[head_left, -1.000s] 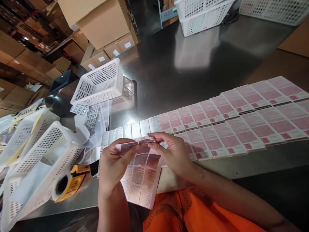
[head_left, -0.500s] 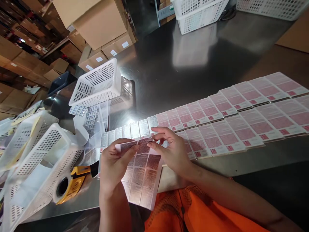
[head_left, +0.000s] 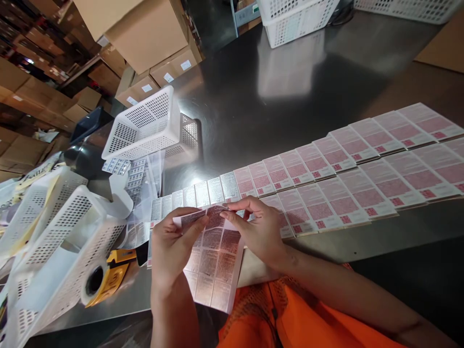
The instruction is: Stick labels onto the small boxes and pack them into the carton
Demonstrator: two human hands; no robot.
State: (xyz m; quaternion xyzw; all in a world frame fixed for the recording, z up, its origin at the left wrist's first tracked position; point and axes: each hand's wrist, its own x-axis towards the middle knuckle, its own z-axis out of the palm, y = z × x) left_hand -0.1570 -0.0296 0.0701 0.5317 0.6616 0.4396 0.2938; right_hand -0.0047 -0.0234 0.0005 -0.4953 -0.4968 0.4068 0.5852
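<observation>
A shiny sheet of labels, divided into rectangular labels, hangs from my two hands above the table's front edge. My left hand pinches its top edge between thumb and fingers. At the sheet's top right corner, the thumb and fingertips of my right hand are closed on the edge; whether a label is lifting there I cannot tell. Behind my hands, two overlapping rows of flat printed pieces with pink panels run to the right. Those at the left end carry silvery labels.
White perforated baskets stand on the dark metal table, with more at left and back. A yellow tape dispenser lies by the front left edge, near label sheets. Cardboard boxes are stacked behind.
My right hand's fingers have shifted slightly down and left along the sheet's top corner. My left hand and the sheet stay almost in place.
</observation>
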